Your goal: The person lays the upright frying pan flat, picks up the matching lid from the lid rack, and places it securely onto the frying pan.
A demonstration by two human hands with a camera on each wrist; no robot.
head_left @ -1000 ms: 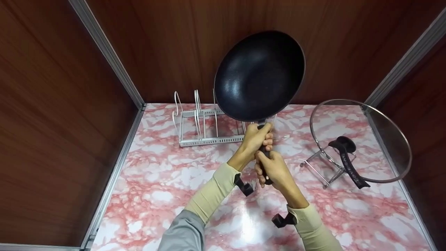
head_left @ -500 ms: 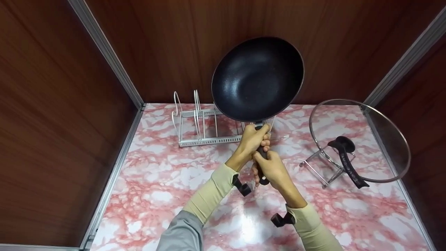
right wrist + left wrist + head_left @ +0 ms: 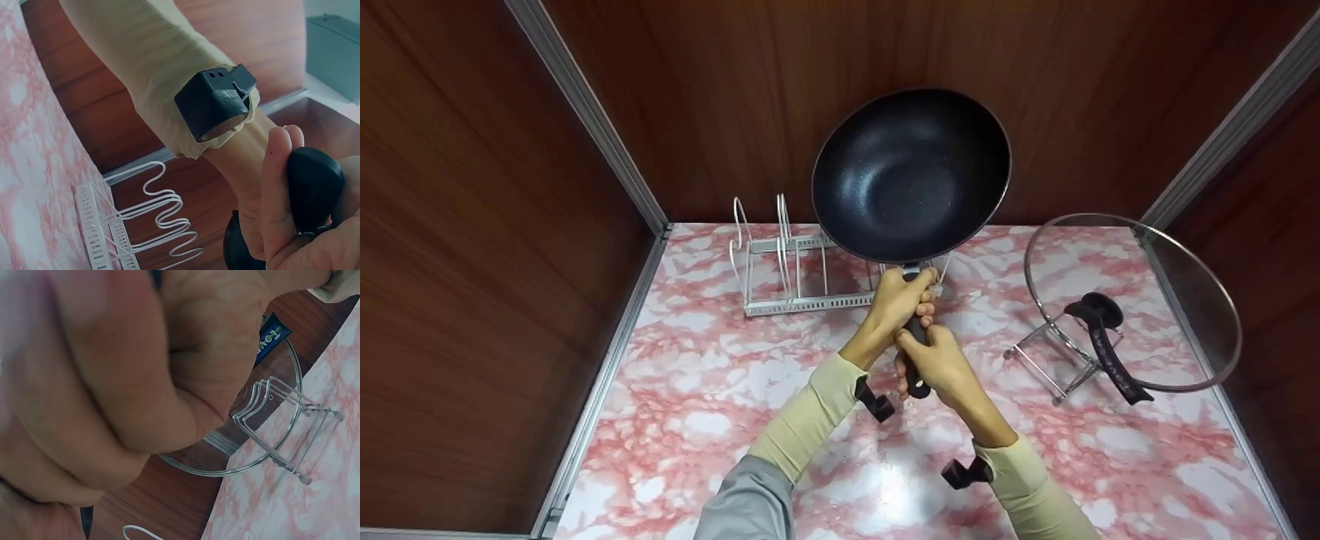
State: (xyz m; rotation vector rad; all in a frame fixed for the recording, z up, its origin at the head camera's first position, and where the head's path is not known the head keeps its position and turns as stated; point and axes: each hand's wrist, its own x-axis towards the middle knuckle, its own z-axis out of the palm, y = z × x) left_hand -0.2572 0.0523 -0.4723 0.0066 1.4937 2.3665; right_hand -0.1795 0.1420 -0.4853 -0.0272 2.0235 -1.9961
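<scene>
A black wok (image 3: 911,180) is tilted up in front of the back wall, its dark inside facing me. My left hand (image 3: 894,301) grips its black handle close to the pan. Just below, my right hand (image 3: 943,366) holds the same handle near its end, thumb along the top. In the right wrist view, fingers wrap around the thick handle end (image 3: 315,185). Behind and below the wok stands a white wire pan rack (image 3: 810,304), its right part hidden by the pan and my left hand. Whether the wok touches the rack cannot be told.
On the right, a glass lid (image 3: 1222,330) with a black handle (image 3: 1110,356) leans on a small metal wire stand (image 3: 1039,371). Brown wood-look panels (image 3: 712,112) enclose the red-and-white marbled table (image 3: 697,420) at the back and sides.
The wok has come down and slightly left, and its inside shows more from above. Both hands have shifted a little left with the handle. Rack and lid stay put.
</scene>
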